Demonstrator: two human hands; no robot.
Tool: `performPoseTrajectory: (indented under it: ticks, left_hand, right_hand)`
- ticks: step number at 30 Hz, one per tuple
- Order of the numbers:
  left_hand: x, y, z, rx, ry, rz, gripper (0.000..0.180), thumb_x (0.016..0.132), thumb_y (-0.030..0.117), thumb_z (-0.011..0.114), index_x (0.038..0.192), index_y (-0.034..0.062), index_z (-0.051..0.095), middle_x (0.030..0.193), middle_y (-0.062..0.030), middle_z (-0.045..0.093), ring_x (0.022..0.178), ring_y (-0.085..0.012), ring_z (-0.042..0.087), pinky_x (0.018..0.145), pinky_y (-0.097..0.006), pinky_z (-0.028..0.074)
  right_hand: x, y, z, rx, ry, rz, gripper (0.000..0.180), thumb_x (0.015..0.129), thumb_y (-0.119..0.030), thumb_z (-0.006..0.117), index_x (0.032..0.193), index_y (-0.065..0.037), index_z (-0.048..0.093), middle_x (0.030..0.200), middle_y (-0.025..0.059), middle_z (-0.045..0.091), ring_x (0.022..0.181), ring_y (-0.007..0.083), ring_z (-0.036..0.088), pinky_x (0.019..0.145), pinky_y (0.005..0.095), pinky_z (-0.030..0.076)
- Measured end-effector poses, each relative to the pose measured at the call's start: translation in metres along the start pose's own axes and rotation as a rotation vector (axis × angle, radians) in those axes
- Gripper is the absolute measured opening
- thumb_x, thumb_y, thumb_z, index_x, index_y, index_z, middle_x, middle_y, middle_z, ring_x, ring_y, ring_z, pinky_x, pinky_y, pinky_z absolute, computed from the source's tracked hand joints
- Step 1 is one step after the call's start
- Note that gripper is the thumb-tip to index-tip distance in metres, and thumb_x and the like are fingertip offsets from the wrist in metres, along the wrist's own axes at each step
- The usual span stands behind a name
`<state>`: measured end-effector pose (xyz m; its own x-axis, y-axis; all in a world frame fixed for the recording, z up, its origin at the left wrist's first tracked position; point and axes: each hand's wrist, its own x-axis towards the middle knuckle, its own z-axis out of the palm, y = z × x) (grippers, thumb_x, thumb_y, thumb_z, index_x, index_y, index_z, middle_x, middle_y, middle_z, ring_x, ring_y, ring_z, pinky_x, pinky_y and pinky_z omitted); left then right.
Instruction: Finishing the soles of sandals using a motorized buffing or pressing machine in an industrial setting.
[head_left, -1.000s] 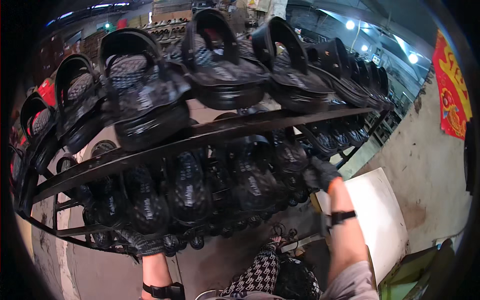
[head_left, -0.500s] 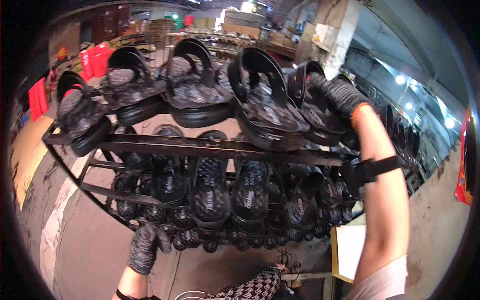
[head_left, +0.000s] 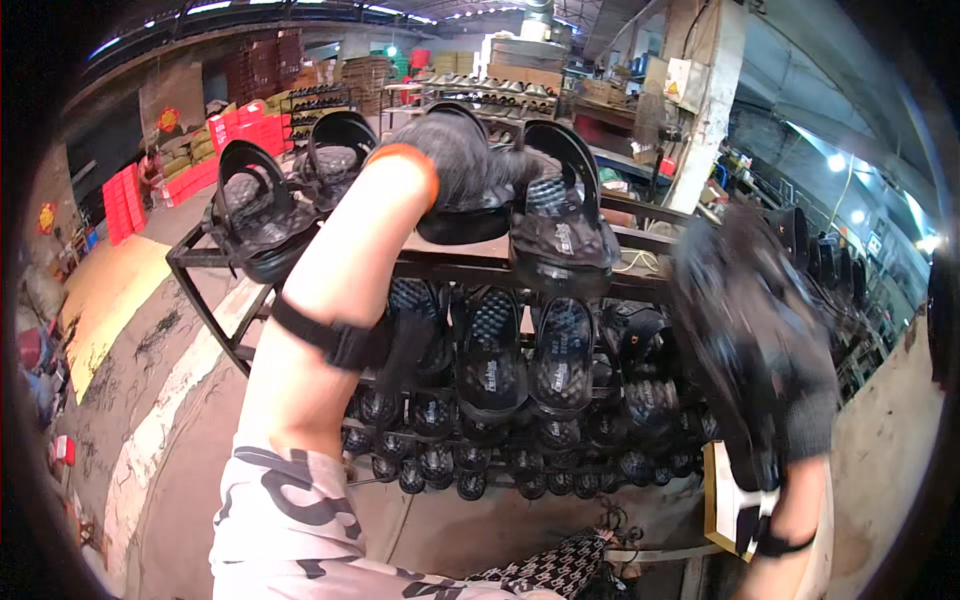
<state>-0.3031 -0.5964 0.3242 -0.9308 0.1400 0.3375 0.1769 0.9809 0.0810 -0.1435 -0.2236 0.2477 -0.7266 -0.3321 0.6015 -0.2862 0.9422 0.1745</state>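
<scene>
Black strapped sandals stand along the top bar of a black metal rack (head_left: pixel 430 266). My left hand (head_left: pixel 455 165), in a dark knit glove with an orange cuff, reaches over the top row. It is at a middle sandal (head_left: pixel 465 226), beside another sandal (head_left: pixel 562 225) to its right; blur and the back of the hand hide its fingers. At the right my gloved right hand (head_left: pixel 808 415) holds a dark sandal (head_left: pixel 735 330) off the rack, smeared by motion. Two more sandals, one at the far left (head_left: pixel 262 240), the other beside it (head_left: pixel 335 165), sit on the top row.
Lower tiers carry several more sandals (head_left: pixel 490 360). A white box with a yellow edge (head_left: pixel 715 500) stands below my right hand. Another loaded rack (head_left: pixel 835 265) is at the right. Behind are a concrete pillar (head_left: pixel 705 120), red boxes (head_left: pixel 250 130) and shelves of footwear (head_left: pixel 490 100).
My right hand has taken a sandal from the top row's right end and brought it nearer, rightward. My left hand has risen from low left to the top row. The view has shifted.
</scene>
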Motion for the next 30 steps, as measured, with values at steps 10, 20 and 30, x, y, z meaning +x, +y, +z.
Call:
performPoseTrajectory:
  ticks: [10, 20, 30]
  left_hand:
    - [0.087, -0.029, 0.041, -0.142, -0.076, -0.045, 0.060, 0.084, 0.060, 0.055, 0.104, 0.0055, 0.070, 0.102, -0.0209, 0.067, 0.095, -0.0329, 0.065, 0.086, -0.040, 0.049]
    - [-0.017, 0.172, 0.043, -0.590, 0.254, 0.769, 0.033, 0.086, 0.018, 0.062, 0.114, 0.0002, 0.063, 0.103, -0.0186, 0.067, 0.099, -0.0294, 0.063, 0.088, -0.040, 0.048]
    - [-0.130, 0.583, 0.245, -0.873, 0.006, 1.166, 0.049, 0.084, 0.009, 0.058, 0.131, 0.0020, 0.047, 0.124, -0.0249, 0.056, 0.116, -0.0379, 0.054, 0.100, -0.044, 0.042]
  right_hand:
    - [-0.199, 0.103, -0.003, -0.070, 0.085, 0.361, 0.048, 0.079, -0.003, 0.057, 0.126, -0.001, 0.057, 0.128, 0.0180, 0.057, 0.124, 0.0323, 0.049, 0.109, 0.0386, 0.034]
    - [-0.405, 0.153, 0.012, -0.183, 0.105, 0.869, 0.050, 0.078, -0.001, 0.055, 0.128, -0.001, 0.056, 0.132, 0.0176, 0.055, 0.128, 0.0310, 0.046, 0.112, 0.0383, 0.031]
    - [-0.463, 0.242, -0.024, -0.488, 0.124, 1.581, 0.056, 0.093, -0.043, 0.047, 0.134, -0.004, 0.052, 0.140, 0.0226, 0.045, 0.134, 0.0385, 0.037, 0.115, 0.0415, 0.027]
